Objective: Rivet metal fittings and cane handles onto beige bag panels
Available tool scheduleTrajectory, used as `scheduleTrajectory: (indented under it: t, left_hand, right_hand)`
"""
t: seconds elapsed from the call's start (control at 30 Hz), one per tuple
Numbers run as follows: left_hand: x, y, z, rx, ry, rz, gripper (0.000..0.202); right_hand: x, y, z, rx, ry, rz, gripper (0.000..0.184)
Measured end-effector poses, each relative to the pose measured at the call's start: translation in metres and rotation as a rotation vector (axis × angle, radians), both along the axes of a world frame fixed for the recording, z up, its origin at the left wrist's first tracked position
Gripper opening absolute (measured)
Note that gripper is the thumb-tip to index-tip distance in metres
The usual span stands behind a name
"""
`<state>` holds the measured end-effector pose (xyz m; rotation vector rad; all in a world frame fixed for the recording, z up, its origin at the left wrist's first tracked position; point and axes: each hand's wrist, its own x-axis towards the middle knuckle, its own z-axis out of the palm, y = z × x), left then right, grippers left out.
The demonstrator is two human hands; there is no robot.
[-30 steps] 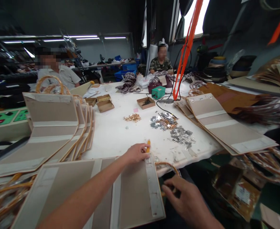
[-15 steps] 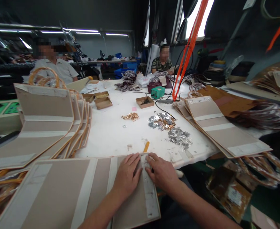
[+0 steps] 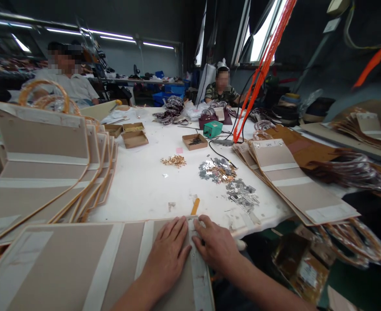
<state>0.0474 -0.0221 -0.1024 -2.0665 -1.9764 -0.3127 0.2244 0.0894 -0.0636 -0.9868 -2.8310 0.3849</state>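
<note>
A flat tan bag panel (image 3: 80, 263) with pale strips lies before me at the table's near edge. My left hand (image 3: 168, 255) rests flat on its right end, fingers stretched out and together. My right hand (image 3: 214, 245) presses beside it on the panel's pale end strip (image 3: 198, 276), fingers curled down onto it; whether it holds anything is hidden. A small orange tool (image 3: 195, 206) lies on the white table (image 3: 145, 181) just beyond my fingertips.
Stacked tan panels with cane handles (image 3: 44, 160) rise at left; another panel stack (image 3: 294, 181) lies at right. Heaps of silver (image 3: 231, 179) and gold (image 3: 174, 161) metal fittings, small cardboard boxes (image 3: 195, 141) and a green box (image 3: 212, 128) sit mid-table. Two people sit at the far side.
My right hand came up from below the table edge onto the panel's end strip beside my left hand, which let go of the orange tool. The view tilted up slightly.
</note>
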Motion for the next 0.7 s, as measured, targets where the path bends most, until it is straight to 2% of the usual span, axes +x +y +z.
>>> scheduleTrajectory:
  t: [0.2,0.27,0.33,0.43,0.53,0.63,0.7]
  left_hand:
    - [-0.002,0.0,-0.003,0.052,0.036,-0.017,0.06]
    - [-0.004,0.001,-0.004,0.073,0.03,-0.019,0.061]
    - [-0.006,0.001,-0.005,0.101,0.018,-0.018,0.061]
    - [-0.007,0.002,-0.006,0.145,-0.003,-0.02,0.063]
    - [-0.007,0.003,-0.008,0.18,-0.015,-0.024,0.064]
    - [-0.007,0.003,-0.009,0.207,-0.002,-0.027,0.063]
    - [-0.007,0.003,-0.01,0.216,0.012,-0.029,0.064]
  right_hand:
    - [-0.001,-0.001,0.002,-0.025,0.04,0.024,0.047]
    - [0.003,0.009,0.005,-0.078,0.119,0.028,0.044]
    - [0.014,0.028,0.007,-0.138,0.245,-0.031,0.038]
    - [0.049,0.073,0.007,-0.146,0.321,-0.254,0.033]
    - [0.097,0.117,0.003,-0.116,0.202,-0.471,0.033]
    - [0.134,0.143,-0.01,-0.102,0.143,-0.574,0.038]
    - [0.144,0.149,-0.022,-0.083,0.139,-0.614,0.046]
